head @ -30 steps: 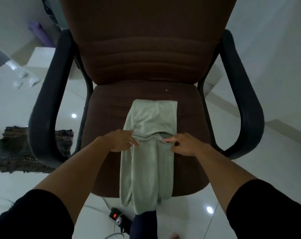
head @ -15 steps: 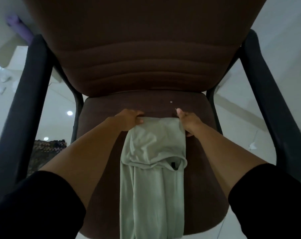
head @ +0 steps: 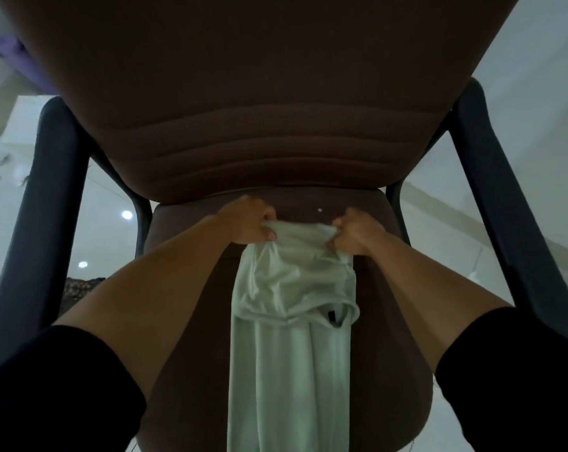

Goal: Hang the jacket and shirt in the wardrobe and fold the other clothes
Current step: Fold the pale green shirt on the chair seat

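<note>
A pale green garment (head: 289, 337) lies lengthwise down the middle of a brown chair seat (head: 191, 321), folded into a long narrow strip with its far part doubled over. Its near end runs off the front of the seat and out of view. My left hand (head: 248, 221) grips the garment's far left corner, fingers curled round the bunched cloth. My right hand (head: 352, 231) grips the far right corner the same way. Both hands sit close to the foot of the chair back, and the far edge is lifted a little off the seat.
The brown chair back (head: 276, 93) rises right behind the hands. Dark armrests stand at the left (head: 44, 197) and right (head: 504, 197). Glossy white floor tiles (head: 439, 243) surround the chair, with a dark woven mat (head: 77, 288) at the left.
Both hands moved from the garment's middle to its far edge, took hold of the two far corners and lifted them slightly. The camera came closer to the chair.
</note>
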Demonstrator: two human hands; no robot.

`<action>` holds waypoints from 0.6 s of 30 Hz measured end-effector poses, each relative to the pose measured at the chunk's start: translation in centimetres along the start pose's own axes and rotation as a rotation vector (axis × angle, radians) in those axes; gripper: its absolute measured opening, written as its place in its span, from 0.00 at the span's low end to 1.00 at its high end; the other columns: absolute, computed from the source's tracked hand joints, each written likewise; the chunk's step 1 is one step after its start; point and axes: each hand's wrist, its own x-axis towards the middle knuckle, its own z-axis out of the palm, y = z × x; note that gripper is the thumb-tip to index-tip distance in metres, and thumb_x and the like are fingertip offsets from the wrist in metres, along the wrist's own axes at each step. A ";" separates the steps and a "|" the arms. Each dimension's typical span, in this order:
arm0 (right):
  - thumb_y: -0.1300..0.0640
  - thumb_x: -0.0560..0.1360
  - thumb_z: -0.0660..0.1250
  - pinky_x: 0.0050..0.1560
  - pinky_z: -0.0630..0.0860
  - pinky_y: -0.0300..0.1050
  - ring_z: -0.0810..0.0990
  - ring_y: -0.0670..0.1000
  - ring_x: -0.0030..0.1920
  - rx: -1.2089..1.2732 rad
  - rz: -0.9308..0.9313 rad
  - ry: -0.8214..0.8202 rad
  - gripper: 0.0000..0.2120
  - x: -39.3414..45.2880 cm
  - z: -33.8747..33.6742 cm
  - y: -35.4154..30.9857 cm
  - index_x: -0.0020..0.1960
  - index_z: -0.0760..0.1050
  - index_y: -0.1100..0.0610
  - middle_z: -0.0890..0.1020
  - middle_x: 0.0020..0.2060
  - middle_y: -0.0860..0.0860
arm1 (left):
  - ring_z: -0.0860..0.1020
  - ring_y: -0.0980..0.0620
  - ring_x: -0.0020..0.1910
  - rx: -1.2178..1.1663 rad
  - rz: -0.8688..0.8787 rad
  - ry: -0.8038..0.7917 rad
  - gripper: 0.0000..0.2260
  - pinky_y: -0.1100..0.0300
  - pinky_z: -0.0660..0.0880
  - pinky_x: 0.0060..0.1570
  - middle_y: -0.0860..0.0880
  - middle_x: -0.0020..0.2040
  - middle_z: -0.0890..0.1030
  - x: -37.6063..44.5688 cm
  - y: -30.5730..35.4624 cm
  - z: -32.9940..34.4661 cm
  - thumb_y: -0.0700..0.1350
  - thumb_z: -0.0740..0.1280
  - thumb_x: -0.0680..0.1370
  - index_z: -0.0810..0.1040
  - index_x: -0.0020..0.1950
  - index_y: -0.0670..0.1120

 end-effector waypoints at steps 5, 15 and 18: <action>0.52 0.75 0.66 0.55 0.71 0.52 0.73 0.60 0.59 0.172 -0.015 0.539 0.14 -0.9 -3.8 -0.2 0.59 0.75 0.55 0.74 0.56 0.57 | 0.74 0.47 0.52 -0.027 -0.089 0.449 0.10 0.55 0.69 0.49 0.49 0.54 0.73 -0.5 1.6 -4.6 0.50 0.68 0.75 0.76 0.53 0.49; 0.60 0.65 0.75 0.44 0.67 0.49 0.75 0.60 0.47 -0.090 -0.321 0.836 0.11 -9.9 1.9 -0.3 0.45 0.78 0.60 0.75 0.44 0.57 | 0.76 0.47 0.53 0.196 0.064 0.459 0.18 0.55 0.66 0.54 0.47 0.53 0.77 -11.2 4.7 0.4 0.46 0.68 0.72 0.71 0.61 0.49; 0.63 0.62 0.75 0.44 0.65 0.48 0.75 0.60 0.47 -0.093 -0.362 0.796 0.12 -13.5 7.2 -0.4 0.43 0.78 0.60 0.75 0.44 0.57 | 0.77 0.47 0.54 0.159 0.036 0.403 0.25 0.55 0.67 0.57 0.47 0.55 0.78 -15.3 6.3 5.3 0.44 0.68 0.72 0.66 0.69 0.49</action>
